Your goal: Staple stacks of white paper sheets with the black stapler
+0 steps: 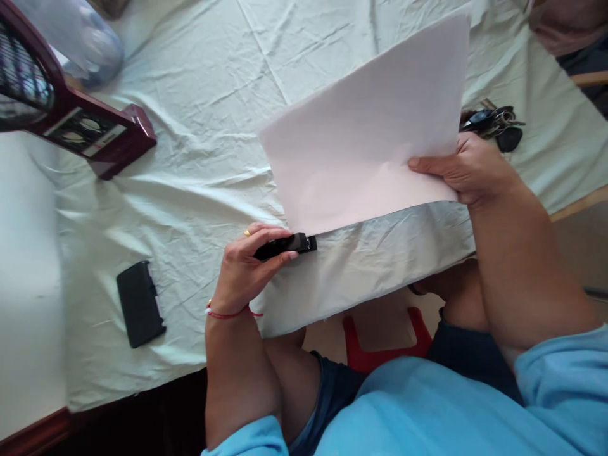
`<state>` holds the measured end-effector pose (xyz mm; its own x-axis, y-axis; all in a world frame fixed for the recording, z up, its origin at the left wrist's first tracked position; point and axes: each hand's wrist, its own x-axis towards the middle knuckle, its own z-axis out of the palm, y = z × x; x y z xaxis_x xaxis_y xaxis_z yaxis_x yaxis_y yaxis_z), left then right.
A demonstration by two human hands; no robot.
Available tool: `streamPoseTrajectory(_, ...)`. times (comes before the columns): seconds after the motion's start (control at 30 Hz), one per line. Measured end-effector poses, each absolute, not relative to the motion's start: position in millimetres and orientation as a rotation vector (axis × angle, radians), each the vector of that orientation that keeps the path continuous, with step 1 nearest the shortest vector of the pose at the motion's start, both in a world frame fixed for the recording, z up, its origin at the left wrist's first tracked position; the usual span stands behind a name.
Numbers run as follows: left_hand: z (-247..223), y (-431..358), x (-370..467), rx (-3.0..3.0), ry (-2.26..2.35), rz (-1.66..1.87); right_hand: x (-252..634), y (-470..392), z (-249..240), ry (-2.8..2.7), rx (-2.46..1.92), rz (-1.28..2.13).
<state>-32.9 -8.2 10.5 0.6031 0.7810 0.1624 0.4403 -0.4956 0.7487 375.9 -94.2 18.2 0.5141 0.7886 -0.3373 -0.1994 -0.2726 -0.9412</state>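
Observation:
My left hand [251, 263] is closed around a small black stapler [285, 246], which lies near the table's front edge with its front end pointing right. White paper [370, 139] is held up by my right hand [470, 168], thumb on top and the other fingers hidden beneath. One corner of the paper comes down right beside the stapler's front end; whether it sits between the jaws I cannot tell. How many sheets there are does not show.
A pale cloth [199, 190] covers the table. At left stand a dark red fan-like device [109, 136] and a plastic bag [90, 44]; a black phone case [140, 304] lies nearer. Keys [498, 123] lie beyond my right hand. A red stool [380, 358] shows below the table edge.

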Motion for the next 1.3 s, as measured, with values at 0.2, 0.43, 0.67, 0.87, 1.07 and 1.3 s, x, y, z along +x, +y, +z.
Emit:
streamPoseTrajectory(0.2, 8, -7, -35, 2.117, 1.01, 0.646, 384, -97, 21, -0.552, -1.649, 1.048)
streamPoseTrajectory(0.43, 7, -6, -31, 2.076, 1.081, 0.652, 390, -99, 20, -0.627, -1.677, 1.054)
streamPoseTrajectory(0.67, 5, -7, -26, 2.011, 1.163, 0.636, 383, -98, 24, -0.57, -1.683, 1.067)
streamPoseTrajectory(0.87, 3, -6, -17, 2.055, 1.172, 0.518, 383, -99, 24, -0.555, -1.674, 1.068)
streamPoseTrajectory(1.07, 18, -2, -12, 1.99, 1.175, 0.437, 385, -98, 15, -0.585, -1.598, 1.093)
streamPoseTrajectory(1.3, 25, -6, -11, 1.567, 1.254, 0.389, 394, -80, -13, -0.619, -1.347, 0.94)
